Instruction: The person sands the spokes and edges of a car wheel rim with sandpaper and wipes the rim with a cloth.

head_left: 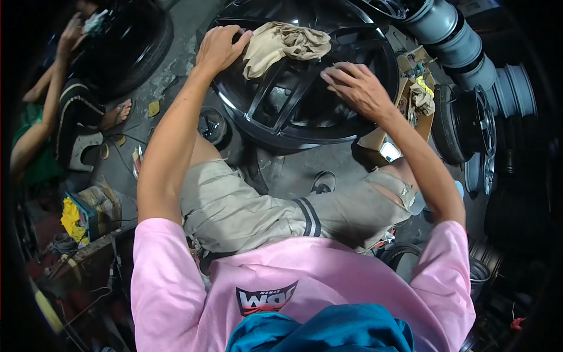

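A large glossy black wheel rim (267,114) with wide spokes lies face up in front of me. My left hand (220,51) is at its upper left edge, fingers curled over the edge and thumb near a crumpled beige cloth (267,50). The cloth is draped over the upper part of the rim. Over the right side of the spokes is my right hand (359,88), its fingers loosely bent and slightly apart with nothing in them. Whether its fingertips touch the rim, I cannot tell.
At the right stand stacked grey wheel rims (440,26), a cardboard box (419,120) with rags, and a black tyre (451,123). Another person's arm (56,88) is at the left beside a dark wheel (126,47). A yellow cloth (71,220) sits lower left.
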Demonstrator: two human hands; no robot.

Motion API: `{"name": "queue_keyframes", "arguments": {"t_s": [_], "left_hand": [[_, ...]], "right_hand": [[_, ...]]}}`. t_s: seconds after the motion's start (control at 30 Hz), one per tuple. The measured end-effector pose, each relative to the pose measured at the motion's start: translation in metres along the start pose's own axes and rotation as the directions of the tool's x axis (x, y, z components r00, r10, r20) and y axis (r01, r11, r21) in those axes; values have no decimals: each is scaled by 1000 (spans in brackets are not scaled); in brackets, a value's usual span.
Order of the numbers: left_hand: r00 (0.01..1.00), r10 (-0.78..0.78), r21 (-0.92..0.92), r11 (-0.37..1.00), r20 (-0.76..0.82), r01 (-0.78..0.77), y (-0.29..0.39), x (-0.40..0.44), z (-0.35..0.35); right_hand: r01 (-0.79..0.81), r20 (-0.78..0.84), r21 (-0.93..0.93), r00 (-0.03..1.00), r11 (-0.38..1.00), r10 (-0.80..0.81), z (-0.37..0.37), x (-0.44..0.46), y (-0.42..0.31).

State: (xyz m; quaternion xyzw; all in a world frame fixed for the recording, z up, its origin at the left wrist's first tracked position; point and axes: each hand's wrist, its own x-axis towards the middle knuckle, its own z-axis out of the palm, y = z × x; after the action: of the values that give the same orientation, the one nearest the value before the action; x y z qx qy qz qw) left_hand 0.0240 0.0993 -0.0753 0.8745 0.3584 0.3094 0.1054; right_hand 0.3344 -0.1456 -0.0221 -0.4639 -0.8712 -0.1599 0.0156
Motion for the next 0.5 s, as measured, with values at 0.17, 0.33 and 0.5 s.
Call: {"name": "queue_keyframes", "arguments": {"t_s": [0.17, 0.33, 0.5], "left_hand": [[1000, 27, -24, 999, 3, -27, -4, 2, 0], [1000, -24, 22, 999, -1, 24, 0, -1, 1], [1000, 1, 2, 1000, -3, -1, -4, 0, 2]], "right_hand": [[111, 96, -38, 990, 993, -107, -2, -29, 10], [118, -2, -95, 993, 988, -119, 0, 4, 12], [133, 87, -25, 988, 991, -130, 0, -15, 10]]}}
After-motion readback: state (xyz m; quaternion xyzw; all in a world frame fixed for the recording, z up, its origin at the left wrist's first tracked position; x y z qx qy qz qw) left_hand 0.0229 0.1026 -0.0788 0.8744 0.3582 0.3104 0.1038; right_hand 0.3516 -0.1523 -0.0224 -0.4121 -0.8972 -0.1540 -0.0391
